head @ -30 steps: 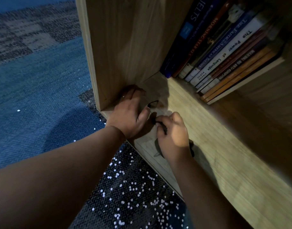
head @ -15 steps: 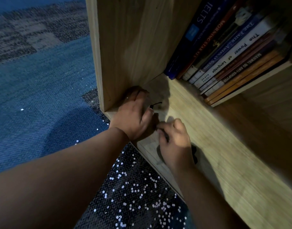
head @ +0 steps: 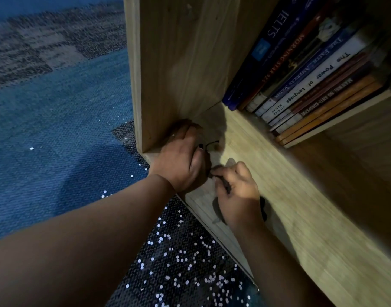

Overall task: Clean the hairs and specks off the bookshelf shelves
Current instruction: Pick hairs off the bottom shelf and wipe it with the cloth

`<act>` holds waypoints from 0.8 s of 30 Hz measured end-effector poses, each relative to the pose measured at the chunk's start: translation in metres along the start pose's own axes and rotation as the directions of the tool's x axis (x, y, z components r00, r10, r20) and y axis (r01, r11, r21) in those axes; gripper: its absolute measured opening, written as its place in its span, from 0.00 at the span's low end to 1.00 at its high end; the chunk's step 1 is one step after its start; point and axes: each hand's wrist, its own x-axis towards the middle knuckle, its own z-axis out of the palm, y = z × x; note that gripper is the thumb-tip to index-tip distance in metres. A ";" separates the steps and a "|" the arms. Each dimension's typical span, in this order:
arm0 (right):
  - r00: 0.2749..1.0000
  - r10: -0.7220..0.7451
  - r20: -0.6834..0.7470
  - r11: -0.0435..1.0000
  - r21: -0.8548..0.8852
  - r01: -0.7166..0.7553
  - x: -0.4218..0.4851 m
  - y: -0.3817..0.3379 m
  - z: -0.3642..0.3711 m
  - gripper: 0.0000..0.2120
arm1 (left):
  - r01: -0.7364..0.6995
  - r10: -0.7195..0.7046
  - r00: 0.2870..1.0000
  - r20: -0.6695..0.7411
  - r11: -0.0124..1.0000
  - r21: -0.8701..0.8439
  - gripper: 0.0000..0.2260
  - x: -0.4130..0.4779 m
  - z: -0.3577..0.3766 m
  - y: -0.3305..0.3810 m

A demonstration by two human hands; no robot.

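On the wooden bottom shelf (head: 278, 196), both hands work near the left front corner. My left hand (head: 181, 160) rests on the board with its fingers against the side panel (head: 179, 74). A thin black hair strand (head: 212, 142) curls up beside its thumb and runs down between the hands. My right hand (head: 236, 191) pinches the lower end of that strand with curled fingertips, and a dark clump shows inside its fingers. A dark band sits at the right wrist.
A row of leaning books (head: 311, 74) fills the back of the shelf to the right. Blue carpet (head: 57, 140) lies to the left of the bookshelf. White specks (head: 183, 262) are scattered on the dark carpet below the shelf's front edge.
Both hands stay at the same corner of the shelf. The hair strand's loop has shifted slightly beside the left thumb, and the view has drifted a little.
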 end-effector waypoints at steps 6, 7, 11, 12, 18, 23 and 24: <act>0.998 0.040 0.055 0.998 0.047 -0.043 0.015 -0.002 0.004 0.07 | -0.017 0.017 1.000 0.000 1.000 -0.005 0.30 0.000 0.000 0.001; 0.997 0.052 0.065 0.998 0.028 -0.054 0.024 -0.004 0.008 0.07 | -0.017 0.017 1.000 0.001 1.000 -0.008 0.30 0.000 0.000 0.001; 0.990 0.131 0.060 0.990 -0.058 -0.128 0.064 -0.008 0.021 0.08 | 0.000 0.000 1.000 -0.005 1.000 -0.030 0.30 0.000 0.000 0.001; 0.985 0.156 0.067 0.985 -0.080 -0.151 0.073 -0.008 0.021 0.10 | 0.010 -0.010 1.000 -0.004 1.000 -0.030 0.31 0.000 0.000 0.002; 0.984 0.158 0.083 0.987 -0.050 -0.155 0.070 -0.007 0.016 0.08 | 0.034 -0.034 0.999 -0.008 0.999 -0.019 0.32 -0.002 -0.002 0.005; 0.992 0.106 0.064 0.993 0.042 -0.108 0.022 -0.004 0.005 0.08 | 0.003 -0.003 1.000 -0.027 1.000 0.003 0.35 -0.001 0.001 0.002; 0.993 0.099 0.059 0.994 0.044 -0.102 0.018 -0.004 0.004 0.08 | 0.004 -0.004 1.000 -0.027 1.000 0.003 0.35 -0.001 0.001 0.002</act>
